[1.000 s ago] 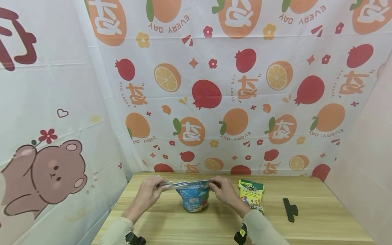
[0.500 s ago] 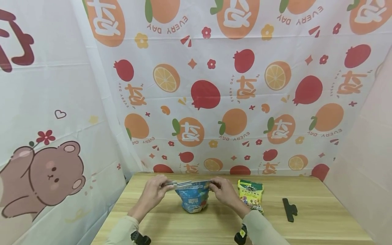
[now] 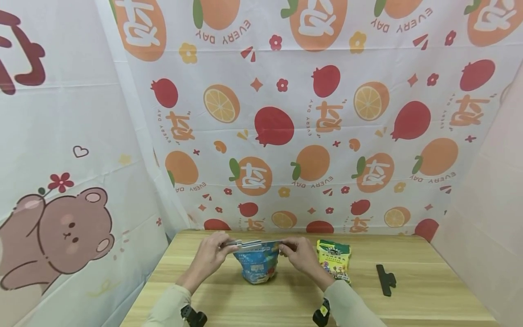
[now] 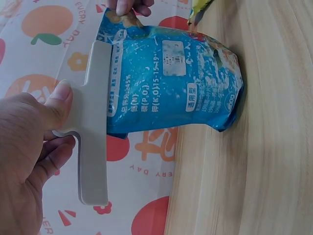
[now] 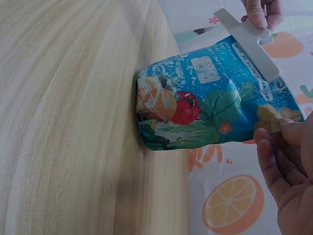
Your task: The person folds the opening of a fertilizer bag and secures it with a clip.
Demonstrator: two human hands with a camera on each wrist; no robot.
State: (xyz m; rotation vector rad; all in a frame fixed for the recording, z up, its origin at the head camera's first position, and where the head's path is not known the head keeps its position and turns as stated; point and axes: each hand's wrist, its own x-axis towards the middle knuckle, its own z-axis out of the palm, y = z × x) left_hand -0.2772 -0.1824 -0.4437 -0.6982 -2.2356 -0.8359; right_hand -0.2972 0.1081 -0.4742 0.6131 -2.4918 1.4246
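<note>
A blue printed plastic bag [image 3: 257, 268] stands upright on the wooden table. My left hand [image 3: 212, 252] pinches the handle of a white bag clip [image 4: 95, 122] between thumb and fingers. The clip lies across the bag's top edge and sticks out past its left side; whether its jaws grip the plastic, I cannot tell. At the opposite top corner, my right hand [image 3: 301, 255] pinches the bag between thumb and fingers, seen closely in the right wrist view, where the bag [image 5: 195, 98] leans over with the clip [image 5: 252, 44] along its top.
To the right of the right hand lies a yellow and green packet [image 3: 335, 260], partly behind the forearm. Farther right on the table [image 3: 429, 290] is a black clip [image 3: 386, 280]. Fruit-printed cloth [image 3: 282, 177] hangs behind the table's back edge.
My left hand and the white clip have slid to the right along the bag's top, toward the right hand. The right hand and the bag have stayed nearly in place.
</note>
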